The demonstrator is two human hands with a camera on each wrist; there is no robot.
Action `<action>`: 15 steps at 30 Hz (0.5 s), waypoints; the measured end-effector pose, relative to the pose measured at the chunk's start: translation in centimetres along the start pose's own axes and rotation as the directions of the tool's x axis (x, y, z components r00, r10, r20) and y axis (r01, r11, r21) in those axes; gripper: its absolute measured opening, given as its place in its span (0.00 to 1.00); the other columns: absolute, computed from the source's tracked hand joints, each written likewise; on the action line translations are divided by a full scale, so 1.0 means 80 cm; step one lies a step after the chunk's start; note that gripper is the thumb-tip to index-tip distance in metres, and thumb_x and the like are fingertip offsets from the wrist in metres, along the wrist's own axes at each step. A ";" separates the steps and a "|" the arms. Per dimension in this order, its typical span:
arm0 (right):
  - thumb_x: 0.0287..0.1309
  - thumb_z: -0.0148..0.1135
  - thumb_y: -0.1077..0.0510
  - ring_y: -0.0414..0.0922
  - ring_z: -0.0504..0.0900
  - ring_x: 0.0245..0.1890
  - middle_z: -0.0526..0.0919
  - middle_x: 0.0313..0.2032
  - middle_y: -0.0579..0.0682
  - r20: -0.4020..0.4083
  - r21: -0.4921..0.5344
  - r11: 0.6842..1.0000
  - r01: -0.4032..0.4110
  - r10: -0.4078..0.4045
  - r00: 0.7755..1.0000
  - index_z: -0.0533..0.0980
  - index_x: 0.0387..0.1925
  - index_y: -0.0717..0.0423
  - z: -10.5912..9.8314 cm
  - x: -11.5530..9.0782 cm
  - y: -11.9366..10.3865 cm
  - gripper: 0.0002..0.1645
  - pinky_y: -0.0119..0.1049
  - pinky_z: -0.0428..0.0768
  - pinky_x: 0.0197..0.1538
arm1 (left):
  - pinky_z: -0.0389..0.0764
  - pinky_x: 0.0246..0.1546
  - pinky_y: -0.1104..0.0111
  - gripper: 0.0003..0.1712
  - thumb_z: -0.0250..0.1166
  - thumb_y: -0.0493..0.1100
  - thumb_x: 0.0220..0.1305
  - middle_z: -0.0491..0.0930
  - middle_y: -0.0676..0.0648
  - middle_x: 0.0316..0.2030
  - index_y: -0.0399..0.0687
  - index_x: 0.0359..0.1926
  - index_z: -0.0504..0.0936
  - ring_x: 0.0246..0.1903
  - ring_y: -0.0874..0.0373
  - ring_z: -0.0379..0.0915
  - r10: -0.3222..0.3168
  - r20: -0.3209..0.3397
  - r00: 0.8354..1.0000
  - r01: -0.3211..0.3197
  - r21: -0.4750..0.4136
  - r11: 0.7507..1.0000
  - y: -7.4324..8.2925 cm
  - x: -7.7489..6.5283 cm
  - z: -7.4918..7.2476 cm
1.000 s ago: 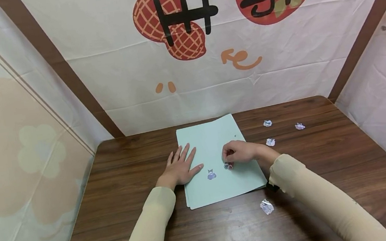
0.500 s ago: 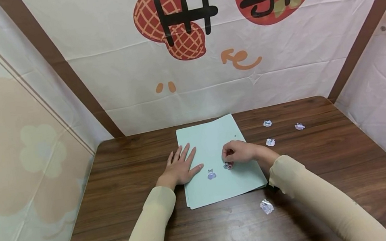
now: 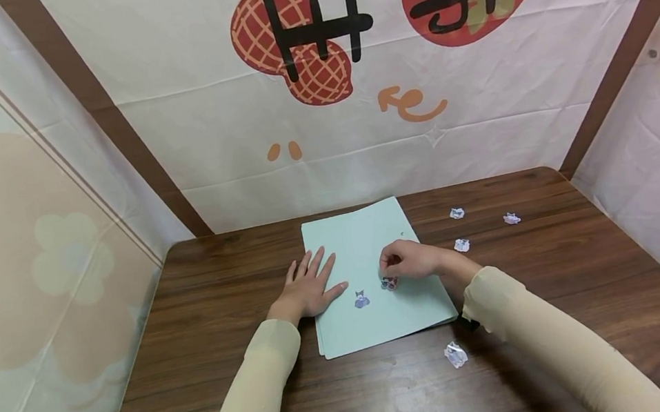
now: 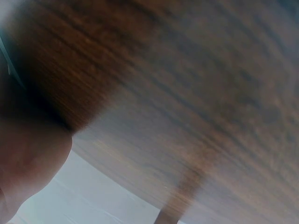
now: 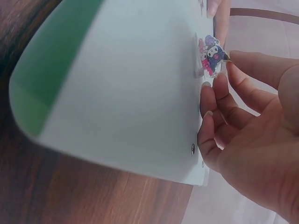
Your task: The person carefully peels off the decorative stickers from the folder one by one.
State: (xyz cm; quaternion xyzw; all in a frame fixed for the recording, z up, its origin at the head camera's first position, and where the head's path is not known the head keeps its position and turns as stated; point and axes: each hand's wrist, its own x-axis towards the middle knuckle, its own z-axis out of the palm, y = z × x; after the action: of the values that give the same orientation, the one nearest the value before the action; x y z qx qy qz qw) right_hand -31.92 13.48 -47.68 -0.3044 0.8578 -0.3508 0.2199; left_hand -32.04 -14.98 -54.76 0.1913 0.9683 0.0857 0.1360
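Note:
My left hand [image 3: 307, 292] lies flat with spread fingers on the left edge of a pale green sheet [image 3: 347, 336], which has another layer under it. My right hand [image 3: 408, 258] is over the sheet's right half. Between thumb and index finger it pinches one edge of a cartoon sticker [image 5: 215, 58] with pink, purple and dark figures, held close at the sheet's surface. The other fingertips of that hand touch the sheet in the right wrist view. A purple cartoon sticker [image 3: 361, 298] lies on the sheet between the two hands. The left wrist view catches only part of the left hand [image 4: 32, 163].
On the brown wooden table [image 3: 209, 284], small shiny scraps lie to the right: one at the back [image 3: 457, 213], another nearer scrap [image 3: 462, 244] and a purplish scrap [image 3: 512, 217]. A larger crumpled scrap [image 3: 456, 354] lies in front. A printed cloth [image 3: 362, 167] hangs behind the table.
The pinched sticker has shifted very slightly left along the sheet. Otherwise both hands keep their places, and the head view has tilted a little upward.

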 end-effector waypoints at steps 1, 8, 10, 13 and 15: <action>0.71 0.59 0.64 0.41 0.77 0.34 0.83 0.33 0.51 0.000 0.002 1.000 0.005 -0.005 1.000 0.80 0.38 0.63 0.000 -0.001 -0.001 0.06 0.35 0.74 0.41 | 0.29 0.76 0.44 0.48 0.38 0.76 0.73 0.27 0.52 0.82 0.64 0.83 0.38 0.81 0.47 0.21 -0.004 0.004 1.000 0.004 -0.001 1.000 0.000 0.000 0.000; 0.71 0.58 0.65 0.41 0.75 0.33 0.82 0.33 0.51 0.000 0.023 1.000 0.018 -0.018 1.000 0.80 0.38 0.64 -0.001 -0.002 -0.001 0.06 0.35 0.73 0.40 | 0.28 0.76 0.44 0.48 0.39 0.76 0.73 0.27 0.51 0.82 0.63 0.83 0.38 0.80 0.47 0.20 -0.002 0.011 1.000 0.002 -0.007 1.000 0.002 -0.001 -0.001; 0.71 0.58 0.65 0.41 0.75 0.33 0.82 0.33 0.51 0.000 0.034 0.999 0.017 -0.017 1.000 0.80 0.39 0.64 -0.002 -0.002 0.000 0.06 0.35 0.74 0.40 | 0.27 0.76 0.44 0.48 0.38 0.76 0.73 0.26 0.51 0.82 0.63 0.83 0.37 0.80 0.47 0.20 -0.005 0.015 1.000 0.005 -0.006 1.000 0.003 -0.001 -0.001; 0.71 0.58 0.65 0.41 0.74 0.33 0.81 0.32 0.50 -0.002 0.032 0.999 0.030 -0.030 1.000 0.81 0.39 0.64 -0.002 -0.001 0.002 0.06 0.35 0.73 0.40 | 0.27 0.76 0.44 0.48 0.39 0.76 0.73 0.26 0.51 0.82 0.63 0.83 0.38 0.80 0.47 0.20 -0.005 0.013 1.000 0.006 -0.007 1.000 0.003 -0.001 -0.002; 0.71 0.58 0.65 0.41 0.74 0.33 0.81 0.31 0.49 -0.002 0.023 0.999 0.040 -0.040 0.999 0.81 0.39 0.64 -0.002 -0.001 0.002 0.06 0.35 0.73 0.39 | 0.28 0.76 0.44 0.48 0.39 0.76 0.73 0.27 0.51 0.82 0.63 0.83 0.38 0.80 0.47 0.20 -0.005 0.010 1.000 0.005 -0.007 1.000 0.003 -0.002 -0.002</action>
State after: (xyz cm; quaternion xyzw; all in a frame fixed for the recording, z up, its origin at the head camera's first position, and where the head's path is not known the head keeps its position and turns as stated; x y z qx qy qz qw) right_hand -32.07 13.73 -47.68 -0.3185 0.8477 -0.3653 0.2158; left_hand -31.90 -14.85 -54.54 0.1887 0.9678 0.0877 0.1419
